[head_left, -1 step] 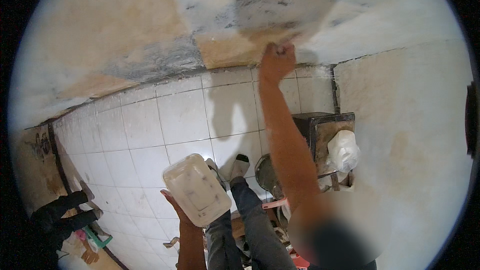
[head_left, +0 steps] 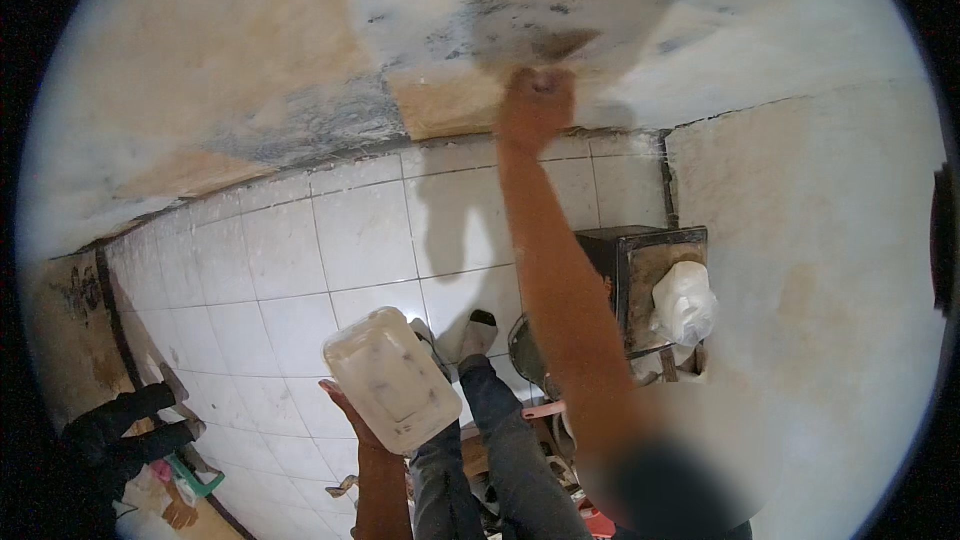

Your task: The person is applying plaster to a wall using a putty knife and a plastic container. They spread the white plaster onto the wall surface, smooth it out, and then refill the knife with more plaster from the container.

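Against the wall, right hand stays clenched; left hand still cradles a tub.

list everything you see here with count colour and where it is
wall: one, patchy white, tan and grey plaster, across the top
tiled floor: one, white tiles, left and centre
dark box: one, black with a brownish inside, right of centre by the wall
plastic bag: one, white, on the dark box
round pan or bucket: one, dark, beside the box, partly hidden
another person's limbs: dark sleeves or trousers, lower left edge
legs: two, blue-grey trousers, one foot in a sandal, bottom centre
left hand: holds up a whitish plastic tub
right hand: pressed to the wall, gripping something I cannot make out
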`<state>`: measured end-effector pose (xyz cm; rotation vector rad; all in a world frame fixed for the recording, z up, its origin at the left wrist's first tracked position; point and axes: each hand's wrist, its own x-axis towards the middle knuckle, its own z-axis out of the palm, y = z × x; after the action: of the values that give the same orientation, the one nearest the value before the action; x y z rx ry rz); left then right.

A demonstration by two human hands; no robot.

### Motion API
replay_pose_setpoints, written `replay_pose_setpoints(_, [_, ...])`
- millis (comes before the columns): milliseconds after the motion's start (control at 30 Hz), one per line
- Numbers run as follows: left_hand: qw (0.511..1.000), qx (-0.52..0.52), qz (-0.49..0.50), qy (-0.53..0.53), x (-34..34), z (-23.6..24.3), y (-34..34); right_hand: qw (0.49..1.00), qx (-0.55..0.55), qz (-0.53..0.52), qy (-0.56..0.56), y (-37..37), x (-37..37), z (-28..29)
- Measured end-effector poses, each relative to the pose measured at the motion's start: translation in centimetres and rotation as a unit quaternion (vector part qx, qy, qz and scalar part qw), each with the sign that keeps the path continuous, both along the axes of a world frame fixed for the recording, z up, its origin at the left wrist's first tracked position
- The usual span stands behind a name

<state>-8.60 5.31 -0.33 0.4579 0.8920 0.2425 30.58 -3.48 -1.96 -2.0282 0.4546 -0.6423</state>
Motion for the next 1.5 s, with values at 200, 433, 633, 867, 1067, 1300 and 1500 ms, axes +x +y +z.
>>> replay_pose_setpoints(200, [0.999,0.002,-0.032,-0.029,3.0,2.3,-1.7,0.886,-0.189,0.393,-0.160,7.2,-7.2,-3.9])
replay_pose_setpoints(433, [1.000,0.019,-0.003,0.005,0.9,1.6,-1.1,0.991,-0.097,0.081,-0.051,-0.3,-3.7,-5.7])
replay_pose_setpoints(633, [0.999,0.019,-0.008,0.026,3.2,1.3,-2.5,0.931,-0.113,0.346,0.013,8.0,-2.8,-4.8])
replay_pose_setpoints(867, [0.998,0.024,-0.050,-0.006,3.1,1.7,-1.9,0.955,-0.114,0.265,0.074,-4.4,-8.2,-7.0])
replay_pose_setpoints(1067, [0.998,0.012,-0.058,-0.013,4.3,2.3,-2.8,0.984,-0.118,0.130,-0.005,-18.2,-0.4,-1.9])
replay_pose_setpoints(1300, [0.994,0.014,-0.104,-0.029,5.2,3.0,-3.5,0.953,-0.135,0.192,-0.189,-15.7,6.2,2.9])
replay_pose_setpoints(1500, [0.996,0.037,-0.074,-0.018,4.9,3.8,-2.3,0.966,-0.065,0.231,0.092,-16.0,-2.7,-2.3])
